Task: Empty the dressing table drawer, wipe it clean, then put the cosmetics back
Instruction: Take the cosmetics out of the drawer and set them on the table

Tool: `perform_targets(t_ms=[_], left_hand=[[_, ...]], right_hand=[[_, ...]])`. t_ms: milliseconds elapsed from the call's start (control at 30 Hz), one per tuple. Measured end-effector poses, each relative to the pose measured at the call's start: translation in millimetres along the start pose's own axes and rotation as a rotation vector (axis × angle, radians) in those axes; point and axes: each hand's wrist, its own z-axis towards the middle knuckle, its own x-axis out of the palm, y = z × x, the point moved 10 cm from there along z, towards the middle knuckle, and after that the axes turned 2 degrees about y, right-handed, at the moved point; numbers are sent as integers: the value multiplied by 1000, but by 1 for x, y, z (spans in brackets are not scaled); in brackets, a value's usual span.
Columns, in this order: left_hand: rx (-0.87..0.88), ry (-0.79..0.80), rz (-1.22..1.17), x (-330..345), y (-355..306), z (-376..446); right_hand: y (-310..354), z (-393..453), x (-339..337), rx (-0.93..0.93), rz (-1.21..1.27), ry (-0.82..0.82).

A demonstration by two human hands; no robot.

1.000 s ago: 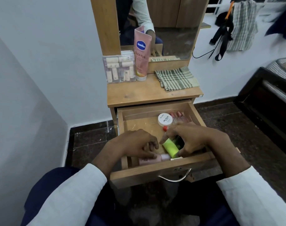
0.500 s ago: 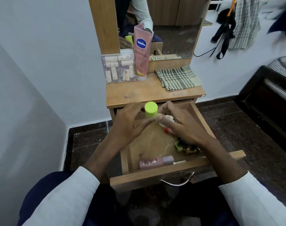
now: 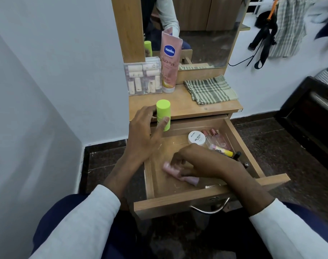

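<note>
Where hands point(image 3: 202, 161) reach: drawer point(image 3: 178, 202), perhaps half-emptied.

Checked towel point(image 3: 288, 25) and black straps point(image 3: 263, 41) on the wall, dark bedframe point(image 3: 309, 109) alongside.

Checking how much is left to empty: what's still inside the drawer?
Inside the drawer: a white jar, small bottles, a yellow-capped tube, and a pink bottle under the right hand, which hides anything beneath.

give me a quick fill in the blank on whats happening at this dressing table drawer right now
1. The left hand holds a ____ green bottle.
2. The right hand grips a ____ bottle inside the drawer.
3. The white jar lid reads "nail ____".
4. The folded cloth lies on the ____.

Missing: lime; pink; polish; tabletop
</note>
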Motion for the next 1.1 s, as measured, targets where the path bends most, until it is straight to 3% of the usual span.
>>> perform_targets(t_ms=[167, 333, 467, 633, 767, 833, 967, 1100], left_hand=[[-37, -16, 4, -6, 8, 2], [-68, -44, 0, -12, 14, 6], [-88, -50, -20, -16, 24, 11], [-111, -59, -52, -25, 37, 17], [-116, -87, -38, -31, 47, 25], [-120, -117, -47, -34, 54, 30], [-124, -168, -63, -37, 65, 41], [-122, -197, -83, -38, 75, 51]], right_hand=[[-16, -2, 9, 130, 41, 33], [-15, 10, 22, 200, -84, 23], [-12, 8, 7, 192, 87, -60], [-24, -11, -34, 296, 387, -288], [-26, -27, -67, 323, 825, -627], [-27, -25, -87, 327, 925, -790], [-17, 1, -131, 306, 706, -987], [-8, 45, -172, 281, 333, -1099]])
